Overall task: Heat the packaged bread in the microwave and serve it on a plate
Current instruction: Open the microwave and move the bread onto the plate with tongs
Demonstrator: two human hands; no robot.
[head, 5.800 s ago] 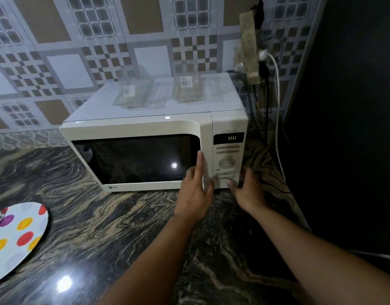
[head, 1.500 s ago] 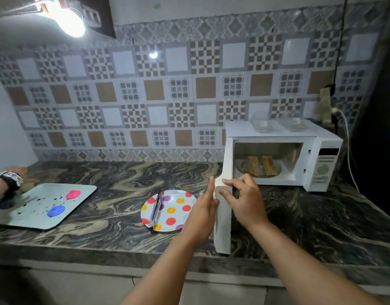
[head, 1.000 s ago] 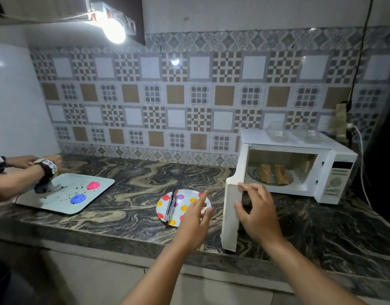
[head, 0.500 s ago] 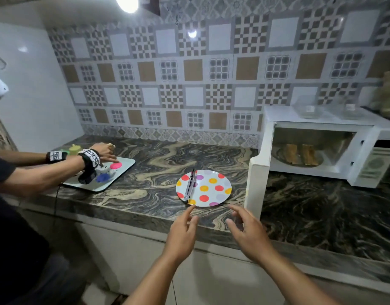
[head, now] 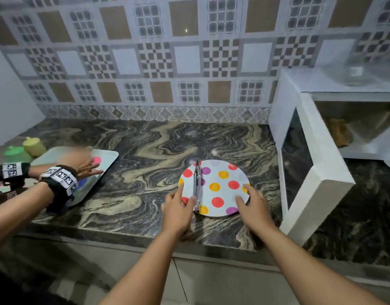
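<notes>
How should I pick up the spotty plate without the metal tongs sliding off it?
Probably by its rim, one hand on each side, lifting it level. The plate lies flat on the counter, and the tongs rest loose across its left half, so tilting could tip them off. The left hand and right hand already sit at opposite edges.

Both my forearms run bare from the lower edge of the frame up to the middle: no sleeves, no watch, no rings on my left hand or right hand.
</notes>
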